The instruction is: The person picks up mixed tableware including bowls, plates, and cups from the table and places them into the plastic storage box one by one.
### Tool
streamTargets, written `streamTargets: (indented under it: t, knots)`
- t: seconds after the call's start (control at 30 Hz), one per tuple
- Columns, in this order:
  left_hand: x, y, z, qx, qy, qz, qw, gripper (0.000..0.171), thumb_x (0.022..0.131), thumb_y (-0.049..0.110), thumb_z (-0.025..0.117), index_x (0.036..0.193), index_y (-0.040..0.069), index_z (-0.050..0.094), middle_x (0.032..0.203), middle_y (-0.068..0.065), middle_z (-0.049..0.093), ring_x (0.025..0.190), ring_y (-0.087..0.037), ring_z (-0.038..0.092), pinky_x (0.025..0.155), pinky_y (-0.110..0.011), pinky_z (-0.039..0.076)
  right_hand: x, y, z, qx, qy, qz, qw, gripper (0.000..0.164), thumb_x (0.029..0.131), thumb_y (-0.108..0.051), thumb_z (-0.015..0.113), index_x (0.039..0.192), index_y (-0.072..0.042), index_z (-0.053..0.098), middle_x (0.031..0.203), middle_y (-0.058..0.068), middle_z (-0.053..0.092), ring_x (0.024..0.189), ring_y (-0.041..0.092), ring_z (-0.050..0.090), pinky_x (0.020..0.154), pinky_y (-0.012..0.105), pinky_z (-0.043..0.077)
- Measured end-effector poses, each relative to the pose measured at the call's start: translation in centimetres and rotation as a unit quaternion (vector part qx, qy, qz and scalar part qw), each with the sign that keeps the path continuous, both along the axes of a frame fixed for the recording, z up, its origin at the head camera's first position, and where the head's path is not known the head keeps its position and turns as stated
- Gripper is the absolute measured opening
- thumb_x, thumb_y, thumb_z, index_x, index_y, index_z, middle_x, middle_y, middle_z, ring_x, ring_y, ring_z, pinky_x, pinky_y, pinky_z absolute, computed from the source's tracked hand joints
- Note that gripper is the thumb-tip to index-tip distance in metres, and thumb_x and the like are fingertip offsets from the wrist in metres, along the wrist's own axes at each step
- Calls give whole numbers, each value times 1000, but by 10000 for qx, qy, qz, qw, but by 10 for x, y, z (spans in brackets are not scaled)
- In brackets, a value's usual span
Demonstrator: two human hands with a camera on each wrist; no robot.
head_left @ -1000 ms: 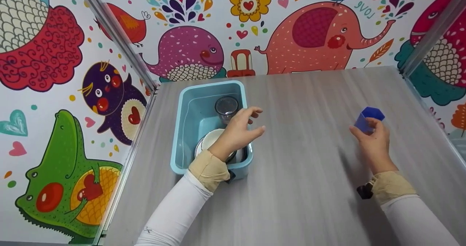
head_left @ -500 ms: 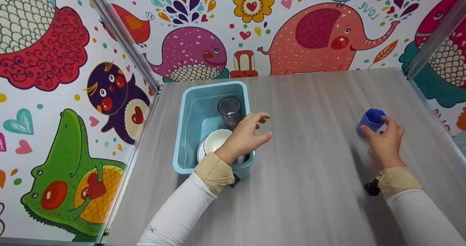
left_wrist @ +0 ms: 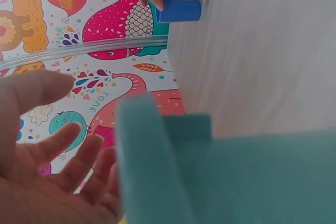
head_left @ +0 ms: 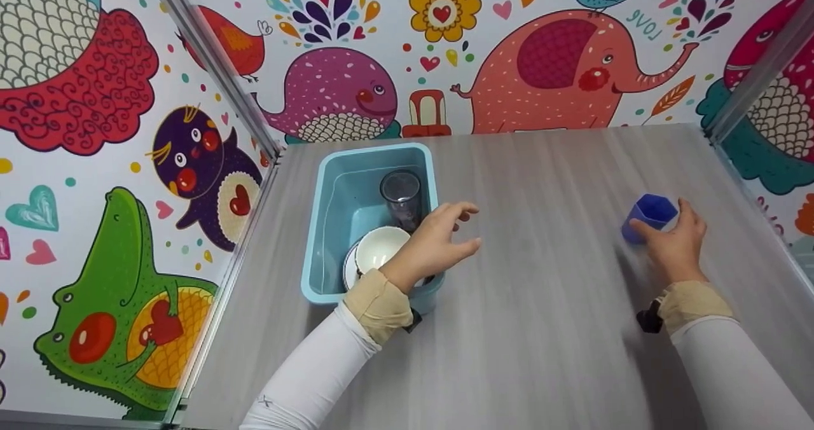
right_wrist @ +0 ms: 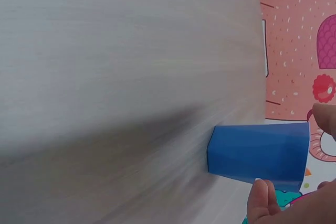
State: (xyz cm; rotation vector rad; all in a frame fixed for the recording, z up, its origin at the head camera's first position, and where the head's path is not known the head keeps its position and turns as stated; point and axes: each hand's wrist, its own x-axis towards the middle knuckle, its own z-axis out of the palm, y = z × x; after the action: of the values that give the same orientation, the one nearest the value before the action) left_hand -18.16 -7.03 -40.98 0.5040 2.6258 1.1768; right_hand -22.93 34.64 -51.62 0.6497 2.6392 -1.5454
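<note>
A blue, angular-sided cup (head_left: 648,210) stands upright on the table at the right. My right hand (head_left: 680,245) is around its near side, fingers spread; the index finger looks apart from the rim. In the right wrist view, fingertips (right_wrist: 258,198) meet or nearly meet the side of the cup (right_wrist: 260,153). At the left, my left hand (head_left: 432,245) hovers over the right rim of a light-blue bin (head_left: 311,239), fingers relaxed and holding nothing. Inside the bin are a dark clear glass (head_left: 402,194) and a white bowl (head_left: 381,249) on a plate (head_left: 350,268); my left hand partly hides them.
Grey wood-look table (head_left: 534,277) stretches between the bin and the cup. Walls printed with cartoon animals (head_left: 553,67) close off the back and sides, with metal strips (head_left: 216,67) at the corners.
The cup, earlier tilted in my right hand, now stands upright. My right fingers have spread and moved away from its rim. The left hand has shifted slightly right over the bin's edge.
</note>
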Motion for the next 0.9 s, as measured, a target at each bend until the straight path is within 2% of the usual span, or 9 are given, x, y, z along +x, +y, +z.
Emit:
streamTargets:
  t: [0.27,0.5,0.77,0.9]
  knots:
    - [1,-1,-2,67,96,-41,9999,51,96,29,68,143,19,50,137,-5,54,122,-22,54,101,-37,52,-6,7,-3,-205,-258,-22,9995,111,92,-54,66,162,-20,-14,168,17,-18,156,41,-5,124,62,8]
    - [2,-1,-3,52,70,-25,10000,51,96,29,67,144,19,50,138,-5,54,122,-22,56,101,-37,52,-11,8,-3,-2,-444,-109,9990,108,95,-52,61,161,-7,-12,167,24,-13,156,43,-4,125,60,9]
    - [4,-4,-4,127,35,44,9999,51,96,27,68,143,19,51,138,-5,55,122,-23,55,101,-38,52,-16,6,-5,-491,-671,-377,9958,108,94,-50,64,162,-12,-10,169,17,-13,157,38,-2,125,58,12]
    - [4,-1,-4,120,60,37,9999,50,96,29,68,142,20,52,137,-5,55,121,-22,56,101,-37,52,-17,8,-5,-571,-703,-490,9947,105,95,-48,64,162,-12,-9,170,16,-12,157,37,-1,125,57,13]
